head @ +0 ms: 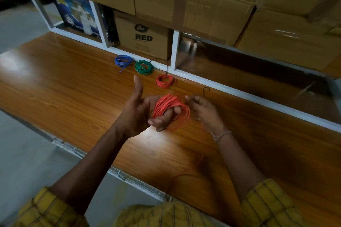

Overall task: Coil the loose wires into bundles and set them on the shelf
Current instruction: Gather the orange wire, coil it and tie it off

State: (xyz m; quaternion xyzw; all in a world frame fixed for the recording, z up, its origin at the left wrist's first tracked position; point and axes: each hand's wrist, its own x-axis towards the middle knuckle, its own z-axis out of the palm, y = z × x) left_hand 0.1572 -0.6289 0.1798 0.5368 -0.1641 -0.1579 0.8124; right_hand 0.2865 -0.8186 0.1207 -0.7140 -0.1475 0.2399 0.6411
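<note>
A red wire (170, 108) is wound in many loops around the fingers of my left hand (142, 114), whose thumb points up. My right hand (202, 110) is blurred just right of the loops and pinches the wire's loose strand, which trails down toward my body over the wooden shelf (73, 86). Three finished bundles lie further back on the shelf: a blue coil (123, 61), a green coil (144, 67) and a red coil (165, 81).
A small dark hook-shaped wire piece (206, 90) lies behind my right hand. A white shelf frame (174, 51) holds a box marked RED (144, 37) and a blue printed box (77, 13). Large cardboard cartons (212, 2) sit above.
</note>
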